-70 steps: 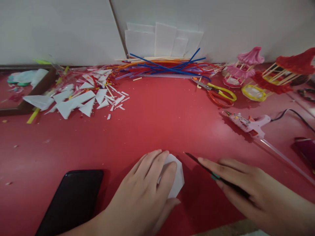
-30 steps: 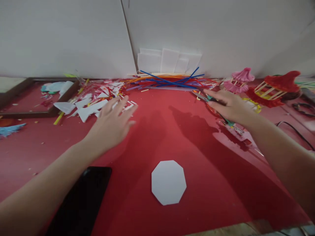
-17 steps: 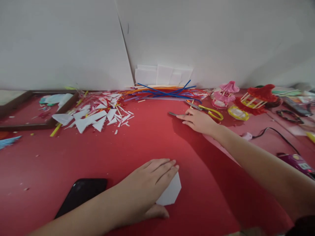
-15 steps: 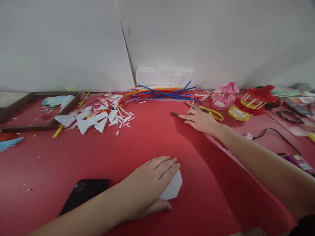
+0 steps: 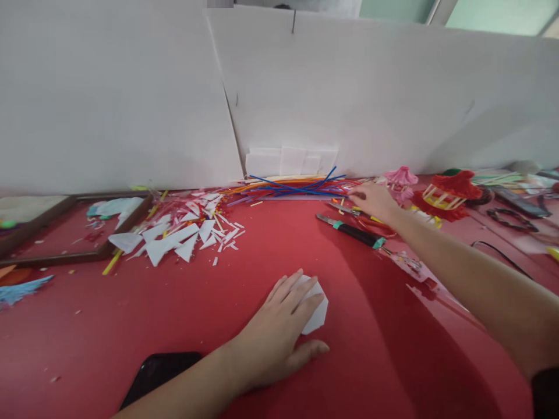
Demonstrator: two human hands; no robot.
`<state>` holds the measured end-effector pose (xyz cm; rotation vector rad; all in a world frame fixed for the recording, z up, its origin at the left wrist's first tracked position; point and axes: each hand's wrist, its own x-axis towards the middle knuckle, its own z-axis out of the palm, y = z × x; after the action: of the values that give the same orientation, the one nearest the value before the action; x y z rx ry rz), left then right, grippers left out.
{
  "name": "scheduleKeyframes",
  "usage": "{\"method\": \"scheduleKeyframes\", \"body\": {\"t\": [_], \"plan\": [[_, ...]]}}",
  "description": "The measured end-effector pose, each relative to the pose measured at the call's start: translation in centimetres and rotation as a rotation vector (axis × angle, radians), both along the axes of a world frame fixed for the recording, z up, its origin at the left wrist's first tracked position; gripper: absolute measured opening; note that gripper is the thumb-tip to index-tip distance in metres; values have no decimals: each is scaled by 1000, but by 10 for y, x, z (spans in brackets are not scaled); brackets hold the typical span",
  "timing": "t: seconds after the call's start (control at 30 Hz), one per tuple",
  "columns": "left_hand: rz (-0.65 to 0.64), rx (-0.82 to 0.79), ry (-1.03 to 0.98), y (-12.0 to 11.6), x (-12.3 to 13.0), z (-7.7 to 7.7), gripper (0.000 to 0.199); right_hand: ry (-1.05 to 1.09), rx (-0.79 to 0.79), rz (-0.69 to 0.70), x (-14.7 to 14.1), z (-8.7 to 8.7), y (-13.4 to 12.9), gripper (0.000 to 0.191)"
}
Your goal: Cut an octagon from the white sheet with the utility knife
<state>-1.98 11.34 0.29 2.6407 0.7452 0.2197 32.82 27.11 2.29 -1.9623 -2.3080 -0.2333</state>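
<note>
My left hand (image 5: 290, 326) lies flat on the red table with its fingers spread. Under those fingers is a small white paper piece (image 5: 318, 314) with angled corners, partly covered. My right hand (image 5: 375, 201) reaches far forward to the right end of a bundle of coloured pipe cleaners (image 5: 288, 187). Its fingers are bent but apart, and I see nothing held in them. Below that hand are yellow-handled scissors (image 5: 345, 208), partly hidden by it. Nearer to me lies a black-handled tool (image 5: 358, 233) with teal ends and a short metal tip.
White paper scraps (image 5: 168, 241) are heaped at the left beside a brown frame (image 5: 56, 258). A black phone (image 5: 159, 372) lies by my left forearm. Small pink (image 5: 399, 177) and red (image 5: 454, 189) fuzzy pavilion models stand at the right. White panels (image 5: 349, 93) close off the back.
My right hand has moved off the black-handled tool, forward and right towards the pipe cleaners. My left hand stays on the paper with its fingers spread wider. The view has tilted up.
</note>
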Motion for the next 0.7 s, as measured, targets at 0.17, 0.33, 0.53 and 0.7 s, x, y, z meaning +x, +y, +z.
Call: {"method": "scheduleKeyframes", "body": {"t": [0.17, 0.33, 0.53, 0.7], "plan": [[46, -38, -69, 1, 1, 1, 56, -123, -96, -152, 26, 4, 47, 37], [56, -78, -96, 4, -1, -1, 56, -200, -238, -116, 33, 1, 76, 36], [67, -123, -129, 4, -3, -2, 59, -212, -278, -85, 32, -2, 91, 35], [84, -120, -113, 2, -1, 0, 58, -199, -245, -74, 33, -3, 94, 35]]}}
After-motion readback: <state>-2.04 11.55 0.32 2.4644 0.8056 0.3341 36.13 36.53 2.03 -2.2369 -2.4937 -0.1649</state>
